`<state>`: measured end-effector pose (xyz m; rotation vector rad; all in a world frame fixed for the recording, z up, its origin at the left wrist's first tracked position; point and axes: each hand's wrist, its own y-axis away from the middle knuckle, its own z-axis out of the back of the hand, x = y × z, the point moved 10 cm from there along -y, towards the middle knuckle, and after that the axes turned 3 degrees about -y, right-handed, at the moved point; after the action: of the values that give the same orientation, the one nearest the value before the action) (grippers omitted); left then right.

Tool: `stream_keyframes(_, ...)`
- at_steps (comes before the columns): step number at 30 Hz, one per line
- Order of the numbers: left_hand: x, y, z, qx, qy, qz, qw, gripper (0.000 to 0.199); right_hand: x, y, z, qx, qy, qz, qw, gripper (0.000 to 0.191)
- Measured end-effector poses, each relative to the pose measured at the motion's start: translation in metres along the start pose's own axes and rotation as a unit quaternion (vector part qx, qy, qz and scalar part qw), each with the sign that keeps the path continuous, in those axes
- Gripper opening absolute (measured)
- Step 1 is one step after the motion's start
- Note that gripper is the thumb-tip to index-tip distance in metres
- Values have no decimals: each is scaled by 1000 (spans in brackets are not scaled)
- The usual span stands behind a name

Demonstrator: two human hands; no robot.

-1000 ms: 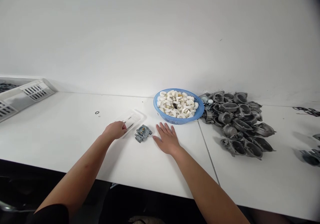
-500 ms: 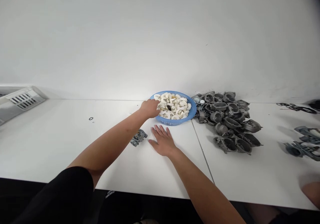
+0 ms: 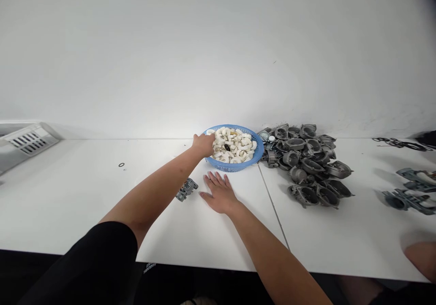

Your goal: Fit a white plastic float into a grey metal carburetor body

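Note:
My left hand (image 3: 204,145) reaches over the left rim of a blue plastic basket (image 3: 235,167). The basket is full of white C-shaped floats (image 3: 241,147), with a small black piece among them. The fingers of this hand are curled down inside the rim and hidden, so whether they hold a float cannot be seen. My right hand (image 3: 220,195) lies flat on the white table in front of the basket, fingers spread, holding nothing. Between my left forearm and my right hand sits a grey metal carburetor body (image 3: 187,189), partly covered by that forearm.
A pile of grey metal bowl-shaped castings (image 3: 306,159) stands right of the basket. Farther right lie more carburetor bodies (image 3: 408,198) and black gaskets (image 3: 402,144). A black O-ring (image 3: 121,164) and a white slotted crate (image 3: 30,144) are at left. Another person's arm (image 3: 420,258) shows at lower right.
The view has shifted slightly. My left hand has turned a little at the basket's left rim; my right hand stays flat on the table.

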<state>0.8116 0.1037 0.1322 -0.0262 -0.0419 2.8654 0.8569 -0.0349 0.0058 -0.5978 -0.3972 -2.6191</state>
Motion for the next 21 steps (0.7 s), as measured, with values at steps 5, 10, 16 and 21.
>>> stream_keyframes(5,-2,2,17,-59,19,-19,998,34,1,3,3,8,-1,1,1000,72)
stream_keyframes(10,3,24,47,-119,71,-20,990,31,0,1,4,-8,-4,-1,1000,72)
stream_keyframes(16,28,89,76,-204,326,-9,923,21,4,7,26,-89,-48,-7,995,64)
stream_keyframes(21,51,145,38,-142,617,61,771,39,24,30,59,-205,-135,40,969,52)
